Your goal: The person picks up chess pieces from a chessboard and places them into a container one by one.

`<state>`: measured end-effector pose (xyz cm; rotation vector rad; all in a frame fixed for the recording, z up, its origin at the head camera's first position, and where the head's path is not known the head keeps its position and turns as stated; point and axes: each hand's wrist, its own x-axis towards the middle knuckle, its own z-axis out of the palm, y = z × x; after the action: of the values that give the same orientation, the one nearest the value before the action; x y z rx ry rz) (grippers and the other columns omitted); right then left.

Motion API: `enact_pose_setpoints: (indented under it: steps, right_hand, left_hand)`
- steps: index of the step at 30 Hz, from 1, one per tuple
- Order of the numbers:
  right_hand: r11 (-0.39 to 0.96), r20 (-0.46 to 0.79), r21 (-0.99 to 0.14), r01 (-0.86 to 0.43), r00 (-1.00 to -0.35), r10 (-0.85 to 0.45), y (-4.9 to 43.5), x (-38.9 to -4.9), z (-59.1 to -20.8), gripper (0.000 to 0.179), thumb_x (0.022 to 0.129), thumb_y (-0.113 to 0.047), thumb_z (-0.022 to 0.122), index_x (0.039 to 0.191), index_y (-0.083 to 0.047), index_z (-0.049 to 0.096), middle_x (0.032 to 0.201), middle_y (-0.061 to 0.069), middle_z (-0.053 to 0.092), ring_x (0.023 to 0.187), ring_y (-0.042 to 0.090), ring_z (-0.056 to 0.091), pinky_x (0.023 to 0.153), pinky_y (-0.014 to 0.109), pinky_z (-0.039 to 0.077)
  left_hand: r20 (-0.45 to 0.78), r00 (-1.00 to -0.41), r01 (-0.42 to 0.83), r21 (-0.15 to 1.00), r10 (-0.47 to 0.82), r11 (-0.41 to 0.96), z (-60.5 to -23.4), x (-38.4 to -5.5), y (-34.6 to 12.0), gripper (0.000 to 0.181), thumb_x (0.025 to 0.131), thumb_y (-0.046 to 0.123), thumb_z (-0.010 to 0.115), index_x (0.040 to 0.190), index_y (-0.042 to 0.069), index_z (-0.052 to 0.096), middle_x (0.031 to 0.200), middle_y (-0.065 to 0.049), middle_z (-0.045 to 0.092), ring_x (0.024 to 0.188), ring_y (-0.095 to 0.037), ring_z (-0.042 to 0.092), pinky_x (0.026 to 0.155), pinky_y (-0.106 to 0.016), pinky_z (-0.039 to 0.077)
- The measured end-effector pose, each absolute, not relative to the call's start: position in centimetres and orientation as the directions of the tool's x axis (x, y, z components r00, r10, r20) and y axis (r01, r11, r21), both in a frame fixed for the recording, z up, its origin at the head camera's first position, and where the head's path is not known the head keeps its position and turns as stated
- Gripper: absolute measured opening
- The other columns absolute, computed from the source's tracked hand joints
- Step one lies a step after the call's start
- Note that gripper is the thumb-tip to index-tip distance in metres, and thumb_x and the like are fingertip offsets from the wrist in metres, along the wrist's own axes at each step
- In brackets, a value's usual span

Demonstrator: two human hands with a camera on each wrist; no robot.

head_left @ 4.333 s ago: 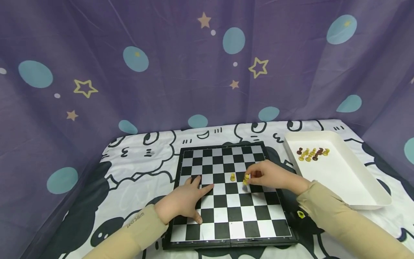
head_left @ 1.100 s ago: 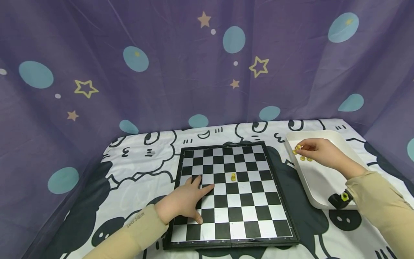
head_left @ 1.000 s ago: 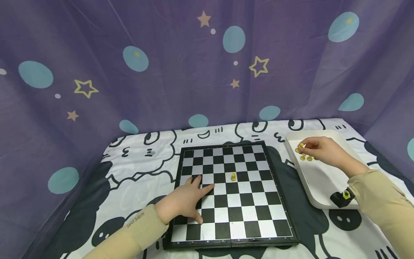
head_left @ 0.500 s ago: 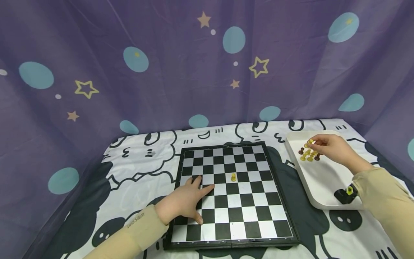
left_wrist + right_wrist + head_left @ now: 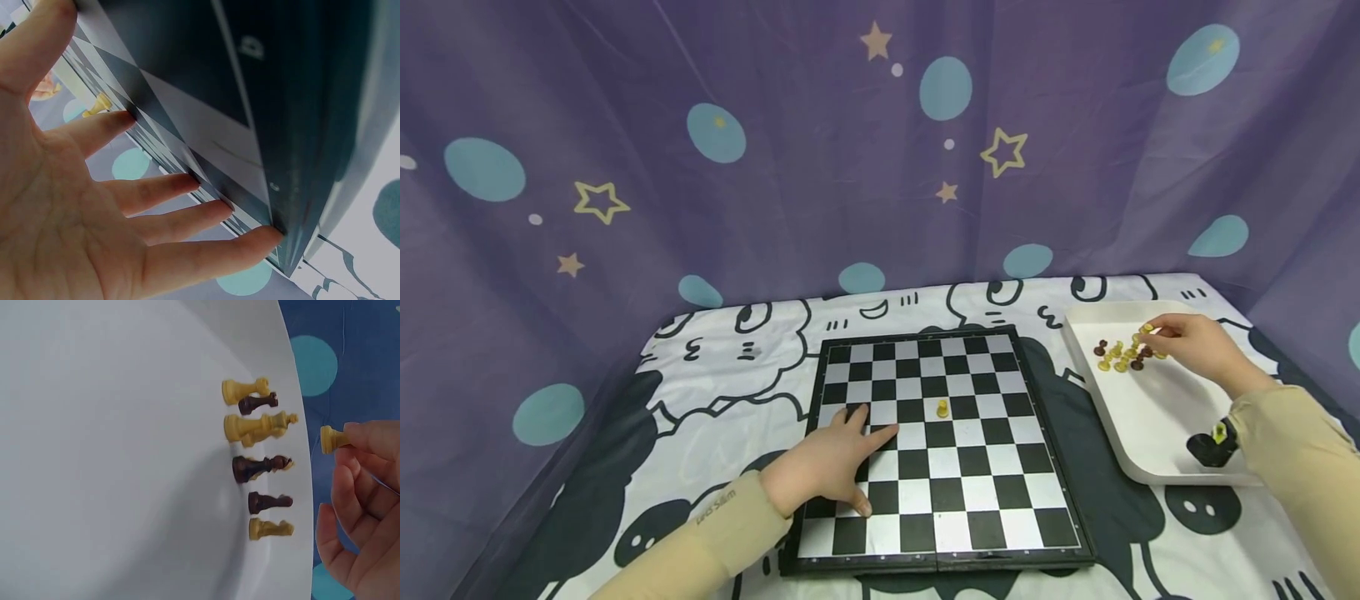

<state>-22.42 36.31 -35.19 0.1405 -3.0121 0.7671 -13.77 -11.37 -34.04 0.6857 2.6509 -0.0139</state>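
My left hand point(image 5: 829, 463) lies with spread fingers on the left side of the black-and-white chessboard point(image 5: 951, 533). The left wrist view shows its fingertips point(image 5: 269, 236) touching the squares near the lettered edge. A single yellow chess piece point(image 5: 942, 409) stands near the board's middle. Over the far part of the white tray point(image 5: 1157, 442), my right hand point(image 5: 1201, 350) pinches another yellow chess piece point(image 5: 331, 439) between thumb and finger. Its base shows; the fingers hide its top. Beneath and left of that hand stand several yellow and dark brown chess pieces point(image 5: 1122, 365).
The tray's raised wall point(image 5: 1093, 417) runs to the right of the board. A cartoon-print cloth point(image 5: 730, 425) covers the table, and a purple curtain point(image 5: 805, 167) hangs behind it. A black wrist device point(image 5: 1213, 447) sits on my right wrist, over the tray.
My right hand has gone from the board to the tray with a yellow chess piece, then drifted right above the standing pieces, uncovering more of them. The left hand has stayed put.
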Motion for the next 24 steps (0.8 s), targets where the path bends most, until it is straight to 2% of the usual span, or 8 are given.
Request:
enact_pose_setpoints:
  steps: [14,24]
  right_hand:
    - [0.886,0.040,-0.459,-0.065,-0.998,-0.052,37.8,-22.5,-36.2,0.039,0.091,-0.030,0.057,0.104,0.006,0.063,0.076,0.008,0.065,0.066,0.010,0.050,0.058,0.025,0.036]
    - [0.891,-0.008,-0.452,-0.047,-0.998,-0.056,38.5,-22.2,-37.0,0.041,0.089,-0.032,0.059,0.105,0.006,0.062,0.081,0.010,0.063,0.071,0.014,0.050,0.062,0.026,0.037]
  left_hand:
    - [-0.379,-0.800,0.470,0.084,0.464,0.879,-34.1,-13.9,-11.3,0.102,0.057,0.049,0.083,0.144,0.029,0.034,0.147,-0.021,0.028,0.131,-0.047,0.031,0.091,-0.051,0.046]
    - [-0.386,-0.800,0.470,0.075,0.460,0.879,-34.0,-13.7,-11.3,0.103,0.056,0.050,0.082,0.144,0.029,0.034,0.147,-0.021,0.029,0.131,-0.046,0.032,0.093,-0.053,0.044]
